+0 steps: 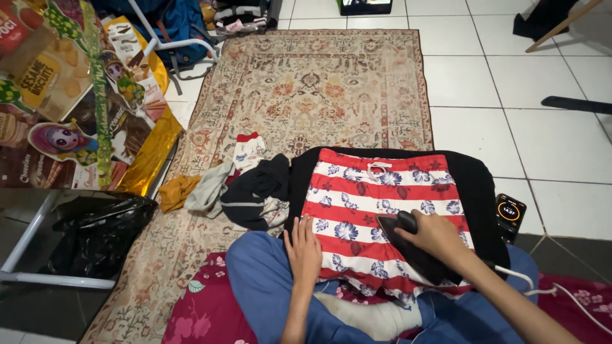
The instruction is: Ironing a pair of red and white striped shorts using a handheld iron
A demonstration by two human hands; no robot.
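The red-and-white striped floral shorts [382,210] lie spread flat on a black cloth [477,191] over the patterned rug [306,89]. The right hand [435,234] has its grip wrapped around the handle of a black clothes iron [411,250] resting on the shorts. The left hand [303,250], fingers spread flat, presses the shorts' left edge. A heap of crumpled clothes [236,185] sits just left; a black plastic bag [95,232] lies further left, contents hidden. A smartphone [510,215] rests right of the cloth.

left hand [303,250]: flat, palm down, fingers together | right hand [436,234]: fingers curled in a grip, forearm extended
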